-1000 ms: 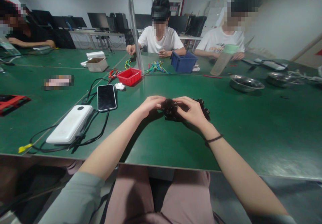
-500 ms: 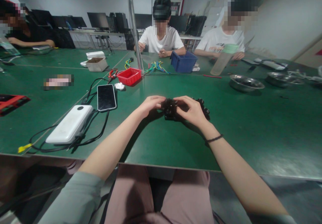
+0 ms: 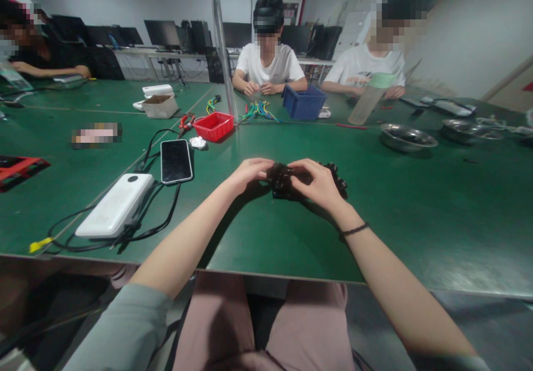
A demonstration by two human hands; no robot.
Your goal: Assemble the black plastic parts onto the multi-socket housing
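Head view: holding black assembly (image 3: 282, 181) between left hand (image 3: 251, 174) and right hand (image 3: 320, 184), close together; seemingly working midway, showing neither finished nor remaining portions clearly.

"Can you make out the whole black part (image 3: 281, 181)?"
"No, the right hand (image 3: 320, 183) covers much of it, and the fingertips of the left hand (image 3: 252, 174) get lost against it. Too dark to tell if it's one piece or several."
"The red frame (image 3: 25, 170)?"
"Cut off by the left edge."
"And inside the nearer steel bowl (image 3: 410, 146)?"
"Something dark, too small to tell."
"That pinkish thing (image 3: 96, 136)?"
"Blurred into blocks, so I can't say."
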